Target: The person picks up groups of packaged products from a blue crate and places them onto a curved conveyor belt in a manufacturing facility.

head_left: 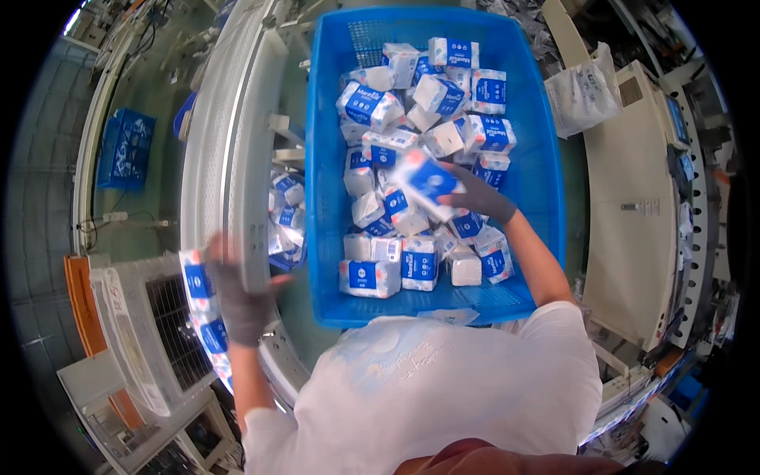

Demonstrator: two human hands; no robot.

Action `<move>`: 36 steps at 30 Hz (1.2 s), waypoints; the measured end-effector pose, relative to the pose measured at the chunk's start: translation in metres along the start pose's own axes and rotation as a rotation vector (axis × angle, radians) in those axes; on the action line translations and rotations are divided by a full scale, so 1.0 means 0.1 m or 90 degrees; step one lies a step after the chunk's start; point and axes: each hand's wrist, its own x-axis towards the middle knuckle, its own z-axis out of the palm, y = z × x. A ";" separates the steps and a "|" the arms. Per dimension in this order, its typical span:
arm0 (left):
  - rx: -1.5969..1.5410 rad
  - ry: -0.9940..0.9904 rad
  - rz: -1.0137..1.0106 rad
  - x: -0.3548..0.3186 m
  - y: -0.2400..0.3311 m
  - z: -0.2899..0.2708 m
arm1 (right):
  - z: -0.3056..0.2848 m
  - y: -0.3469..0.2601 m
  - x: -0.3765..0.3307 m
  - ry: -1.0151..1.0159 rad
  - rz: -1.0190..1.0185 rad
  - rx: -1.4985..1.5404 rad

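A large blue plastic crate (435, 313) holds a jumble of tissue packs, white with blue panels. My right hand (484, 195), in a grey glove, grips one tissue pack (427, 184) above the pile; the pack is blurred and tilted. To the left, outside the crate, my left hand (244, 305) wears a similar grey glove. Its thumb stands away from its blurred fingers, and nothing shows in it. Right beside that hand, a row of tissue packs (198, 282) stands end to end along the machine, partly hidden by my hand and forearm.
A pale metal conveyor frame (237, 127) curves along the crate's left side. More packs lie in a blue container (286, 260) between them. A caged white machine (150, 332) stands at left, a smaller blue basket (127, 148) farther off. A beige cabinet (629, 214) with a plastic bag (582, 95) stands right.
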 end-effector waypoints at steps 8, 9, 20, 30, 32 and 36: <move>0.176 -0.052 0.380 0.83 0.43 0.02 | 0.96 -1.54 0.21 -0.273 -0.140 0.118; 0.146 -0.048 0.336 0.84 0.25 -0.04 | 0.92 -1.31 0.27 -0.273 -0.139 0.116; 0.249 -0.037 -0.318 -0.43 -1.66 0.04 | 0.74 1.33 -0.24 -0.080 0.269 -0.214; -0.577 -0.037 -0.018 0.38 0.50 0.32 | 1.32 -2.04 -0.02 0.022 -0.416 -0.030; -0.448 0.115 -0.053 0.42 0.28 0.17 | 1.60 -1.87 0.17 -0.016 -0.409 0.258; 0.183 0.258 -0.156 0.43 -0.61 -0.22 | 1.75 0.04 0.50 -0.082 -0.135 -0.248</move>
